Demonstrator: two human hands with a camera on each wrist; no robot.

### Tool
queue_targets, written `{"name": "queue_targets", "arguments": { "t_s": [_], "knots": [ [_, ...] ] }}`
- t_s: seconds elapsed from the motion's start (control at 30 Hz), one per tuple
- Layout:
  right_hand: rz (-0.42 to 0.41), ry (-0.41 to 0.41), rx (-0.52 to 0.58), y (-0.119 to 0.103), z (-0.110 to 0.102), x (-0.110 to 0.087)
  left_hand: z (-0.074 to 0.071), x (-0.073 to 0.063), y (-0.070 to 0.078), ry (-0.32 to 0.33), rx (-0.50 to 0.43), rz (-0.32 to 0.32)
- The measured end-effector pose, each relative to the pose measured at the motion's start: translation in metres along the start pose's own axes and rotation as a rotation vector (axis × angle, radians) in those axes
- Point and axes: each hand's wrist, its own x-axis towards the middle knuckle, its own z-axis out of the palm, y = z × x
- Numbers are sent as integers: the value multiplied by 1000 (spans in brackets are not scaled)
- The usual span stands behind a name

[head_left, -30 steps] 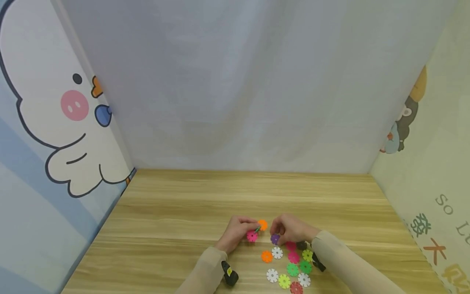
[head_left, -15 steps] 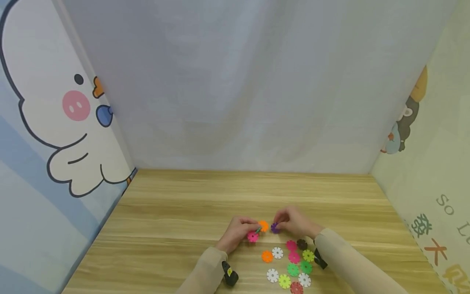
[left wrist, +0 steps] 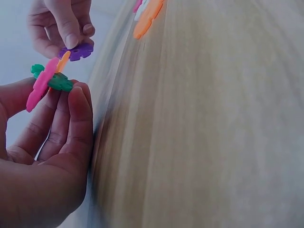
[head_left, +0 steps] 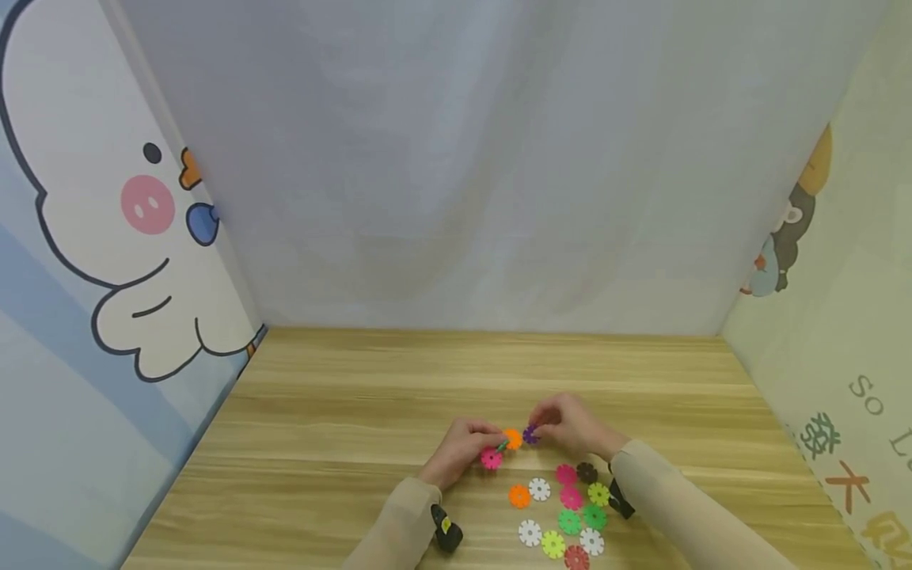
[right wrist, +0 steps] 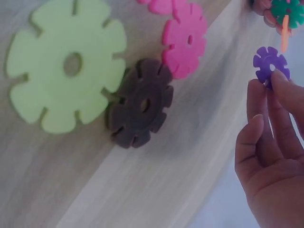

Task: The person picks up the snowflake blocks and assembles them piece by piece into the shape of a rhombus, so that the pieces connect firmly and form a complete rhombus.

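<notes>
My left hand (head_left: pixel 459 451) pinches a green notched plastic disc (left wrist: pixel 61 83) between thumb and fingers. A pink disc (left wrist: pixel 41 85) and an orange disc (left wrist: pixel 63 61) are slotted onto the green one. Thumb and fingertips of my right hand (head_left: pixel 572 427) grip a purple notched disc (right wrist: pixel 262 61) by its edge. In the head view the purple disc is just right of the orange one, with a narrow gap. From the left wrist they overlap, so whether they touch there I cannot tell.
Several loose discs lie on the wooden table (head_left: pixel 342 412) nearer me, among them an orange disc (head_left: pixel 519 496), a white disc (head_left: pixel 539 489), a dark brown disc (head_left: pixel 587 473) and a yellow-green disc (head_left: pixel 598 495). A pale curtain (head_left: pixel 484 198) hangs behind the table.
My right hand has lifted the purple disc from near the loose discs and carried it away from me, up beside the orange disc. The left hand has stayed almost still.
</notes>
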Motion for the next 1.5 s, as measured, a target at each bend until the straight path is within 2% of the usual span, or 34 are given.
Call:
{"name": "queue_targets", "arguments": {
  "t_s": [0.47, 0.77, 1.03, 1.5],
  "knots": [
    [-45, 36, 3, -4, 5, 5, -1, -2, 3, -15, -26, -21],
    [-105, -21, -9, -5, 4, 9, -1, 1, 1, -29, -27, -17],
    [-112, -53, -141, -9, 4, 12, 1, 1, 0, -20, -32, -14],
    [-178, -3, -212, -14, 9, 11, 3, 1, -2, 36, -50, 14]
  ]
}}
